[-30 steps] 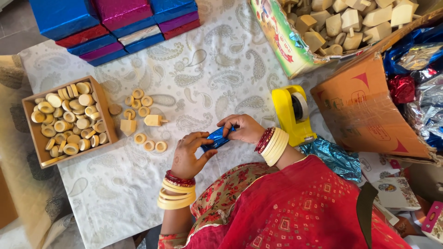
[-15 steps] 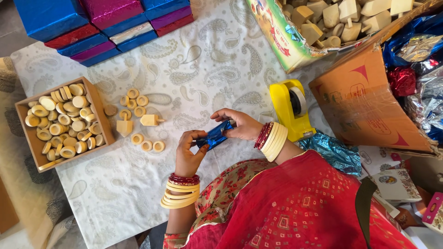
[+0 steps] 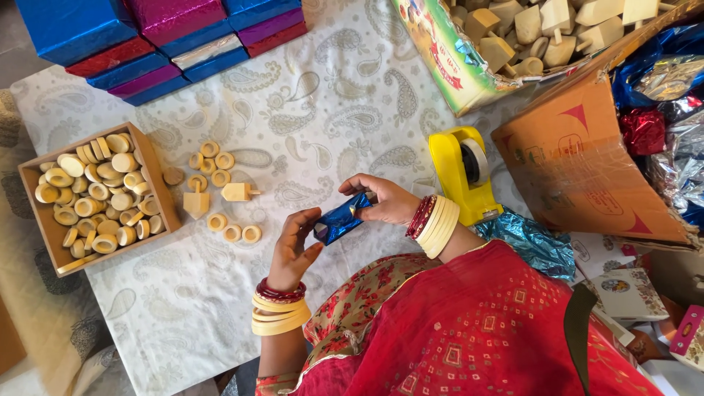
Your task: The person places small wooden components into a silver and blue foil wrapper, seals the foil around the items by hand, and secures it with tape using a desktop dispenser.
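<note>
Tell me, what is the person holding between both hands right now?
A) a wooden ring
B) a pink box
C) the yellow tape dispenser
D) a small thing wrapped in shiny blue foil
D: the left hand and right hand both grip a small blue foil-wrapped piece, while the yellow tape dispenser stands untouched beside them.

Both hands meet low over the worktop, near its edge closest to the person. The left hand (image 3: 293, 242) is raised from a bent wrist ringed with red and cream bangles, fingers curled inward, thumb stretched toward the right. The right hand (image 3: 387, 199) reaches in from the side, palm down, fingers pinched together, its wrist also bangled.
</note>
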